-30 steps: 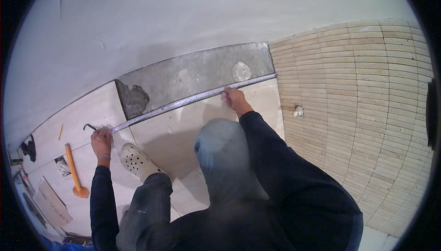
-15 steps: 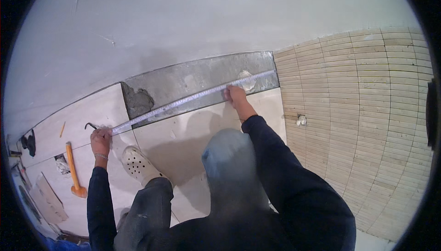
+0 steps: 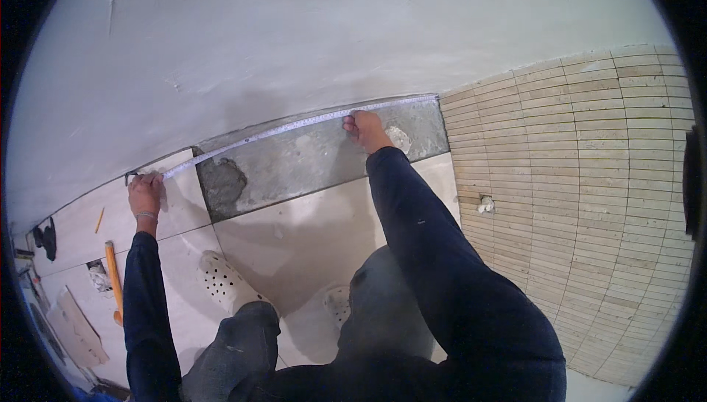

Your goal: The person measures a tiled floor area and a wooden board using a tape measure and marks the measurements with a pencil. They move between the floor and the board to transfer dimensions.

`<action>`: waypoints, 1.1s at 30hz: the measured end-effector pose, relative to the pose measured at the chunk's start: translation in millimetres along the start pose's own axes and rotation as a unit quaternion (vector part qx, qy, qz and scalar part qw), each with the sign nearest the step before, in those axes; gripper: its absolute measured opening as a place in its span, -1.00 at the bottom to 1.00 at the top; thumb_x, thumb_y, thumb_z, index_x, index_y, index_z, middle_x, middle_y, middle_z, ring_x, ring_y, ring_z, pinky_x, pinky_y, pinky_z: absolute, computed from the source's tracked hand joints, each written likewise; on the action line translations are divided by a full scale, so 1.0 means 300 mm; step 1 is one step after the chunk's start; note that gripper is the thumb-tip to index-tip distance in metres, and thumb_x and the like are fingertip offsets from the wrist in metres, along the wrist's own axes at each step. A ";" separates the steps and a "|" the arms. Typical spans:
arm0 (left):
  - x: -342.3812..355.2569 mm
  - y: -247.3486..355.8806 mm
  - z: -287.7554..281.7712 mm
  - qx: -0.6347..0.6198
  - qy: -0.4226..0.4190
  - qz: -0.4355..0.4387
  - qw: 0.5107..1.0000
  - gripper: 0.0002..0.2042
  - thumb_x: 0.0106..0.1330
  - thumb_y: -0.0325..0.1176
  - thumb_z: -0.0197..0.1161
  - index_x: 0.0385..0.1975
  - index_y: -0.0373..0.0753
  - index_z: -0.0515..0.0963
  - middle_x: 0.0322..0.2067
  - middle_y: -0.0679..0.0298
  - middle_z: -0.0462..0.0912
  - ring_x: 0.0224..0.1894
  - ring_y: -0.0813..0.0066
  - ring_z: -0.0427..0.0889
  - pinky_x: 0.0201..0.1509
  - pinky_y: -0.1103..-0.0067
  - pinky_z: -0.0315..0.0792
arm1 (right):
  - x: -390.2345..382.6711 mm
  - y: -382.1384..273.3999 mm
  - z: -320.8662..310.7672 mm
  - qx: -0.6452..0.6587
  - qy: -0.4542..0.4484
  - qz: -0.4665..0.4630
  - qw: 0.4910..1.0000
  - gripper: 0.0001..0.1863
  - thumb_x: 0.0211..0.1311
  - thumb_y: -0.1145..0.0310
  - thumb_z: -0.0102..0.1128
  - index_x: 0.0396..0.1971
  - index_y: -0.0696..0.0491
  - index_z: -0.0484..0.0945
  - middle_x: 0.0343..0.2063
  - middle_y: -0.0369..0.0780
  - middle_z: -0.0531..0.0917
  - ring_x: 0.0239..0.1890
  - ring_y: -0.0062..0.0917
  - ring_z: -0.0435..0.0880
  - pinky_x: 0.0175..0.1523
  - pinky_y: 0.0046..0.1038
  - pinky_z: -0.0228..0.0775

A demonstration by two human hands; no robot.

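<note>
A pale measuring tape point(image 3: 265, 136) stretches along the base of the white wall, above a strip of bare grey cement point(image 3: 309, 166), to the wall tiles at the right. My left hand point(image 3: 145, 196) grips its left end on a large cream floor tile point(image 3: 173, 222); a dark curved piece shows at the fingers. My right hand point(image 3: 361, 128) pinches the tape right of its middle, beside a white round patch point(image 3: 400, 139) on the cement. A rough dark mortar patch point(image 3: 224, 185) lies at the strip's left end.
An orange-handled mallet point(image 3: 113, 273) lies left, near a thin yellow stick point(image 3: 99, 219), dark gloves or rags point(image 3: 46, 238), a filled cutout point(image 3: 99, 277) and a board point(image 3: 77, 327). My clog point(image 3: 228, 280) stands on the floor tiles. A wall of narrow beige tiles point(image 3: 574, 203) bounds the right.
Both my hands have moved up toward the white wall, carrying the tape from the cement strip's near edge to its far edge. My knees and feet have shifted slightly.
</note>
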State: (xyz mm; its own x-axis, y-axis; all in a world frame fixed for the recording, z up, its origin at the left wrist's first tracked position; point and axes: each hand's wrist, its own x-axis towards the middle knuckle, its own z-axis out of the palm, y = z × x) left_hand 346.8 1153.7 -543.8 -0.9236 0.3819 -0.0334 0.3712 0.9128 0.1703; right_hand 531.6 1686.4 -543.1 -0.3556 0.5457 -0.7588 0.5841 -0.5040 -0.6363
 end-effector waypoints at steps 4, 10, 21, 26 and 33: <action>-0.018 0.025 0.020 -0.015 -0.005 -0.018 1.000 -0.80 0.19 -0.18 0.22 -0.33 -0.12 0.65 -0.27 0.16 0.61 -0.15 0.17 0.51 -0.04 0.36 0.40 | 0.022 0.025 -0.033 0.014 -0.012 -0.002 1.000 -0.88 0.28 0.25 -0.01 -0.29 -0.09 0.48 -0.47 -0.38 0.62 -0.49 -0.60 0.57 -0.40 -0.36 0.24; 0.011 0.023 0.011 -0.016 0.008 0.014 1.000 -0.80 0.18 -0.19 0.23 -0.35 -0.17 0.64 -0.31 0.18 0.62 -0.18 0.17 0.52 -0.04 0.35 0.38 | 0.041 0.018 -0.035 -0.021 0.008 0.021 1.000 -0.88 0.29 0.27 -0.01 -0.31 -0.05 0.48 -0.48 -0.37 0.63 -0.50 -0.60 0.57 -0.39 -0.37 0.27; 0.004 -0.065 0.022 0.019 0.032 -0.011 0.999 -0.77 0.17 -0.12 0.19 -0.35 -0.11 0.64 -0.32 0.17 0.62 -0.16 0.13 0.54 -0.08 0.31 0.42 | 0.115 0.092 -0.005 -0.003 -0.040 -0.029 0.999 -0.87 0.28 0.24 0.02 -0.32 -0.04 0.48 -0.47 -0.38 0.63 -0.49 -0.59 0.56 -0.46 -0.42 0.29; 0.056 0.087 0.038 0.069 -0.005 -0.061 0.996 -0.77 0.14 -0.04 0.19 -0.38 0.02 0.67 -0.24 0.29 0.58 -0.07 0.23 0.49 -0.12 0.29 0.43 | 0.200 0.082 -0.130 0.013 -0.034 -0.066 0.997 -0.84 0.29 0.19 0.03 -0.35 -0.07 0.49 -0.49 -0.41 0.62 -0.51 -0.61 0.56 -0.51 -0.46 0.26; 0.050 0.113 -0.055 0.104 -0.028 -0.123 0.987 -0.74 0.16 0.00 0.19 -0.32 0.03 0.68 -0.24 0.28 0.61 -0.07 0.25 0.50 -0.08 0.35 0.44 | 0.140 0.077 -0.050 -0.011 -0.024 0.014 1.000 -0.82 0.29 0.12 0.03 -0.40 -0.14 0.51 -0.55 -0.50 0.61 -0.54 -0.68 0.54 -0.52 -0.41 0.16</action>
State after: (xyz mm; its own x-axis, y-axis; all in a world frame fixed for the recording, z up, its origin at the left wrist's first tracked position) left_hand 343.8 1188.0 -522.3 -0.9837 0.1471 -0.1035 0.1533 0.9867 -0.0545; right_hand 541.1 1707.7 -587.7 -0.3736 0.4992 -0.7818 0.6092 -0.5035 -0.6126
